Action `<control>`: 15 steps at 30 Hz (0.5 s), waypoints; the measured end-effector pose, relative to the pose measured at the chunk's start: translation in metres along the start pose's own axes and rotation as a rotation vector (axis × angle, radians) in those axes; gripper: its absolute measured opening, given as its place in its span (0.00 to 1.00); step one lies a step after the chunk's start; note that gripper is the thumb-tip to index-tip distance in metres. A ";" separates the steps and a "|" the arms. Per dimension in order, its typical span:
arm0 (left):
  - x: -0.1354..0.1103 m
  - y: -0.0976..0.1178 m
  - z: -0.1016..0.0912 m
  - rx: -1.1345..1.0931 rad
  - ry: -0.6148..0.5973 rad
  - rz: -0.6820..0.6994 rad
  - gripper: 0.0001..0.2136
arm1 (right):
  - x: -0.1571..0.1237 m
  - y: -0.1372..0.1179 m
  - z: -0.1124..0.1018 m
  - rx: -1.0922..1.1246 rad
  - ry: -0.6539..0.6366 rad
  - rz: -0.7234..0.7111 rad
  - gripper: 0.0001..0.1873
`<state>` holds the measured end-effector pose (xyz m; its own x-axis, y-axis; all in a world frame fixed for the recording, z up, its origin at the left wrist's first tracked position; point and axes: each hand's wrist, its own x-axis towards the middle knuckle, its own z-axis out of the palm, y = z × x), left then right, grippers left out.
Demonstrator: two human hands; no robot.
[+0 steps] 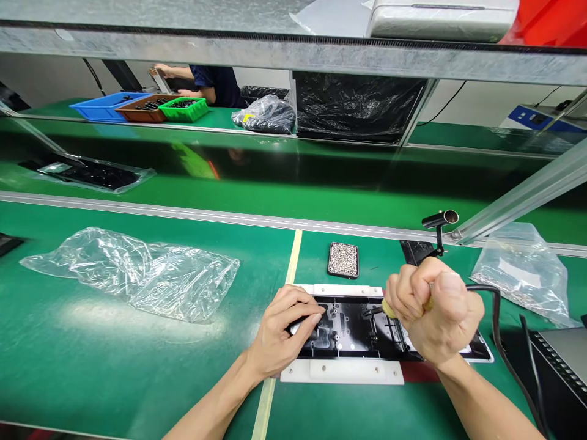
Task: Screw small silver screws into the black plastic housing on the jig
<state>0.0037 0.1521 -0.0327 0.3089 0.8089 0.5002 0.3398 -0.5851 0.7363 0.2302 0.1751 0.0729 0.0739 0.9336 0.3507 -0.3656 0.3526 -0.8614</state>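
Observation:
A black plastic panel [351,336] with posts and ribs lies flat in a white fixture [342,371] on the green bench. My right hand [435,305] is wrapped in a fist around a corded tool, which looks like a soldering iron [389,308] with a yellow handle. Its dark tip points left and down over the middle of the panel; contact with it cannot be made out. My left hand [287,333] rests on the panel's left end, thumb and fingertips drawn together. Whatever they pinch is hidden. Behind the panel sits a small black tray [343,260] of tiny metal parts.
Crumpled clear plastic [151,269] lies at left. A black tube holder [440,219], a bag of small parts [527,272] and a black cable [498,330] are at right. Across the rail, a co-worker's arm [202,79] shows behind blue, brown and green bins [183,113].

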 end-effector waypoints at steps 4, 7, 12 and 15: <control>0.000 0.000 0.000 0.001 0.001 -0.003 0.11 | 0.000 0.001 0.000 -0.005 -0.001 -0.008 0.27; 0.000 0.001 0.001 -0.006 0.012 -0.001 0.11 | 0.000 0.001 0.001 -0.012 -0.002 -0.022 0.27; 0.001 0.000 0.001 -0.010 0.017 0.003 0.12 | 0.000 0.002 0.000 -0.022 -0.019 -0.035 0.27; 0.001 -0.001 0.001 -0.008 0.012 0.005 0.11 | -0.001 0.002 0.000 -0.016 -0.018 -0.030 0.27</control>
<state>0.0043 0.1532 -0.0333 0.3001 0.8065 0.5095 0.3308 -0.5889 0.7373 0.2296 0.1750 0.0713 0.0677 0.9215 0.3825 -0.3484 0.3811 -0.8564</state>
